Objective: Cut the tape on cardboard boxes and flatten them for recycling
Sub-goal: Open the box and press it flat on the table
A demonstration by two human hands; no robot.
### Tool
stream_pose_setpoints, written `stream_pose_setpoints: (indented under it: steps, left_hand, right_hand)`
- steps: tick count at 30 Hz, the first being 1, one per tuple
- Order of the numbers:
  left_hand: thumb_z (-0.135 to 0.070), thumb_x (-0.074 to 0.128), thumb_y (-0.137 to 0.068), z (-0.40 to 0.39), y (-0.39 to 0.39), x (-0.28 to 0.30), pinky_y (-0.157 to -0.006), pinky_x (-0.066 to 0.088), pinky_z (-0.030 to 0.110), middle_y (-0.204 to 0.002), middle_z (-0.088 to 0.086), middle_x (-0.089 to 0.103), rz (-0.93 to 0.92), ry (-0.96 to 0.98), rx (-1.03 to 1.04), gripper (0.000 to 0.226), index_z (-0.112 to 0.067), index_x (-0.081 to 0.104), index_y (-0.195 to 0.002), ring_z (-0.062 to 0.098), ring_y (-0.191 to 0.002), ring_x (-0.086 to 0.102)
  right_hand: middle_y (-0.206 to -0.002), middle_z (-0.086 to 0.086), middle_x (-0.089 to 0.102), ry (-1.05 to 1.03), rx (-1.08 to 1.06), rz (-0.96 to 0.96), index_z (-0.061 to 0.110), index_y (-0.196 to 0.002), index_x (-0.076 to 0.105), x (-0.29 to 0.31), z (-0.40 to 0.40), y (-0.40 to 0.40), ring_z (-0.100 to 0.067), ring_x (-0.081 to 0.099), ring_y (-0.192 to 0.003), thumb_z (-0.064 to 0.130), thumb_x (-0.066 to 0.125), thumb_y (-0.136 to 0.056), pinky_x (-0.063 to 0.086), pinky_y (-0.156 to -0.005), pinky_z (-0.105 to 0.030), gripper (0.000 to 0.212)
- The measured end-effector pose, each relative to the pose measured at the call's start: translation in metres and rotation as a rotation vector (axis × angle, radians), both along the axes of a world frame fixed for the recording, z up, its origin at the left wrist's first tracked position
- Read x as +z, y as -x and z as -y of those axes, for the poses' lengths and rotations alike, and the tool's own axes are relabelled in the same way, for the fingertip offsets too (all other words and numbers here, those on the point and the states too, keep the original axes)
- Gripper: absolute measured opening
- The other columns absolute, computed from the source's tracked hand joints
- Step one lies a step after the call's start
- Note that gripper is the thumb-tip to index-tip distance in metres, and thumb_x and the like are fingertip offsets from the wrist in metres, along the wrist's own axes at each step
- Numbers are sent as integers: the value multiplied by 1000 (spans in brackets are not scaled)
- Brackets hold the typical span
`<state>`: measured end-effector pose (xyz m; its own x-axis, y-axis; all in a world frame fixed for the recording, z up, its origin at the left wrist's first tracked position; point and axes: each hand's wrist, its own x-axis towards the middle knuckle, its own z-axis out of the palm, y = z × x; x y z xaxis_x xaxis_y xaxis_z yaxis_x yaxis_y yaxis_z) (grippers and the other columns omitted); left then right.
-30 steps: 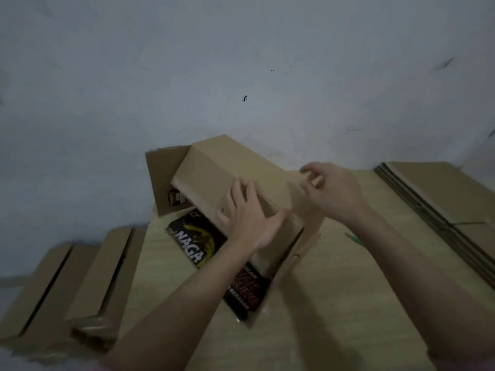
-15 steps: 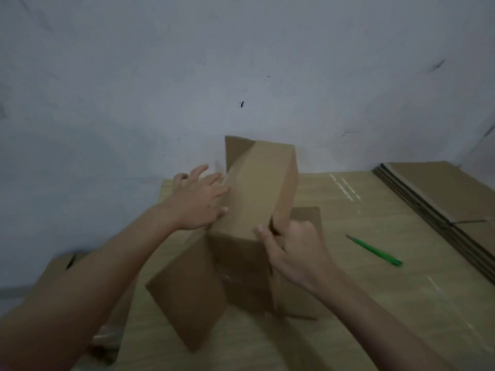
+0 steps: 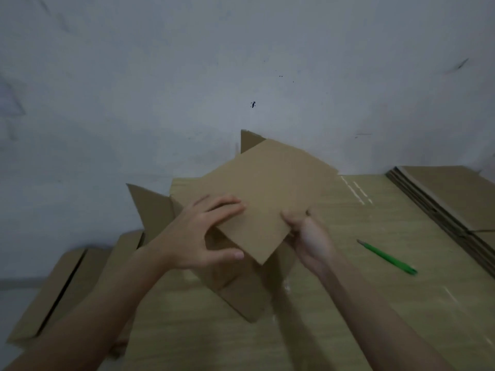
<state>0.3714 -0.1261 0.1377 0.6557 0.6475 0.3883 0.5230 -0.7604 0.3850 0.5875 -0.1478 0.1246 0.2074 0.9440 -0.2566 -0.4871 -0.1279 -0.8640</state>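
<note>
— So the cardboard box (image 3: 263, 194) that stood upright half a second ago now lies nearly collapsed on the wooden table (image 3: 348, 317); flaps splay out beneath and to the left

— And the hands?

— The left hand (image 3: 203, 236) presses on the near panel with fingers spread and the thumb hooked beneath its edge; the right hand (image 3: 308, 236) grips the panel's right edge, fingers curled round it; I'd judge the tape already cut and the flattening almost done

— The surroundings?

— A green cutter (image 3: 387, 257) lies apart to the right; flattened boxes (image 3: 450, 199) are stacked at the far right, more cartons (image 3: 64, 287) sit low on the left; a bare grey wall (image 3: 187, 76) behind
</note>
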Motion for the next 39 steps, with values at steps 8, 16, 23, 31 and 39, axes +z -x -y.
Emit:
stream_pose_setpoints:
  steps: [8, 16, 23, 31, 39]
  left_hand:
    - [-20, 40, -97, -22, -35, 1, -65, 35, 16, -80, -4, 60, 394, -16, 223, 26, -2, 59, -92, -1, -73, 49]
    - [-6, 45, -96, -16, -43, 3, -63, 32, 0, -67, -23, 42, 424, -76, 266, 18, -11, 54, -81, -21, -69, 47]
    - [-32, 51, -93, -5, -63, 11, -53, 34, 4, -70, -12, 59, 299, -111, 119, 24, -13, 65, -89, 1, -57, 51]
    - [-35, 51, -86, -2, -115, -31, -43, 44, 30, -70, 5, 68, 221, -198, 240, 31, -12, 70, -92, 30, -55, 61]
    - [-30, 67, -78, -10, -134, -46, -58, 42, 21, -90, -7, 74, 131, -301, 236, 29, -18, 74, -103, 14, -61, 67]
  right_hand:
    - [-134, -9, 50, -160, 90, 58, 19, -141, 38, 44, -31, -5, -22, 50, -122, 21, 39, -100, 42, -102, -40, 41]
    - [-107, 5, 60, -121, 239, 642, 17, -111, 55, -11, -17, 16, -13, 55, -105, 29, 64, -89, 47, -78, -15, 26]
    - [-111, -8, 68, -92, 320, 473, 14, -106, 64, -29, 12, -38, -17, 62, -106, 41, 68, -75, 49, -92, -31, 42]
    - [-116, -4, 61, 60, 20, 571, 19, -116, 57, -7, 8, -83, -21, 59, -106, 19, 53, -94, 45, -85, -36, 22]
    - [-89, -9, 65, 75, 73, 643, 11, -92, 55, 48, -59, -69, -23, 60, -76, -5, 50, -86, 53, -64, -34, 17]
